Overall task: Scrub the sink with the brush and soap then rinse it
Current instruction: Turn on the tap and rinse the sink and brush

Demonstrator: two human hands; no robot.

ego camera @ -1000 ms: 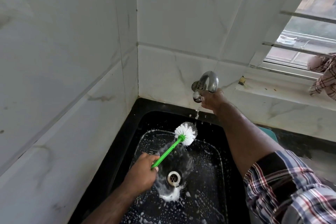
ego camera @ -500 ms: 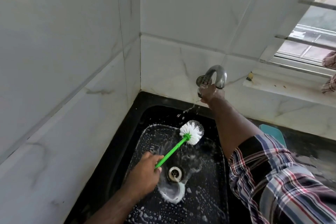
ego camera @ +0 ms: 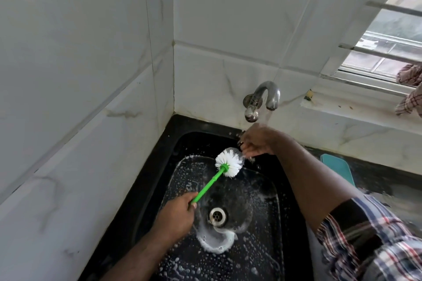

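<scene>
A black sink [ego camera: 178,141] fills the corner, its floor covered in soap foam around the metal drain [ego camera: 217,215]. My left hand [ego camera: 175,214] grips the green handle of a brush [ego camera: 219,174] whose white bristle head is raised over the back of the basin. A steel tap [ego camera: 265,97] on the back wall runs water onto my right hand [ego camera: 257,140], which hangs below the spout with fingers curled downward beside the bristles, holding nothing that I can see.
White marble-look tiles [ego camera: 91,98] close in the left and back. A window ledge [ego camera: 356,112] and barred window [ego camera: 388,48] lie at the right, with a checked cloth [ego camera: 410,89] on it. A teal object [ego camera: 338,169] lies on the black counter right of the sink.
My right hand has let go of the tap knob and dropped under the spout, where water now flows onto it. The brush head has stayed raised over the basin.
</scene>
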